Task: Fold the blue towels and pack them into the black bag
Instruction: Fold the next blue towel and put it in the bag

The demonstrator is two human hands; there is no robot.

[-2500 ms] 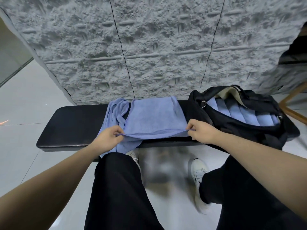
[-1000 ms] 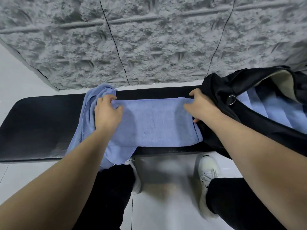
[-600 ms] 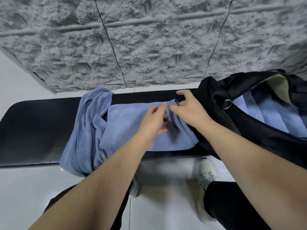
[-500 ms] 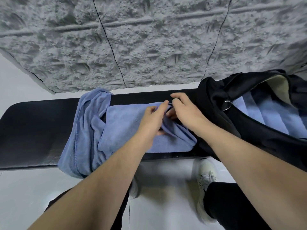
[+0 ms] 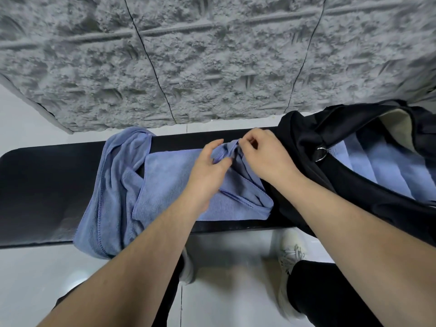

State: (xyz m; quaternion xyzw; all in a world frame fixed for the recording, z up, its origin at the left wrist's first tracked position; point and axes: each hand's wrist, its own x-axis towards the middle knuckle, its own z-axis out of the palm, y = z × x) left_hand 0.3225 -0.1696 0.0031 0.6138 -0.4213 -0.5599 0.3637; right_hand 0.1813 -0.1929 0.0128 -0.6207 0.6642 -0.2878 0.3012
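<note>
Nearest: two forearms reaching over the front edge of the tabletop [image 5: 35, 185]. Left hand [image 5: 207, 171] resting on the towel [image 5: 172, 182], fingers loosely curled round a raised fold. Right hand [image 5: 266, 156] pinching the far right corner of the same towel, lifted a little. Half-folded and flat in the middle, just beside the bag [image 5: 304, 147]. Loose second towel [image 5: 111, 197] at the left, overhanging the front edge; risk of sliding to the floor if dragged along. Risk also of the pinched corner slipping and the layers opening, or catching on the bag's edge. Farther right, folded towels [image 5: 382, 171] already packed in the open bag.
</note>
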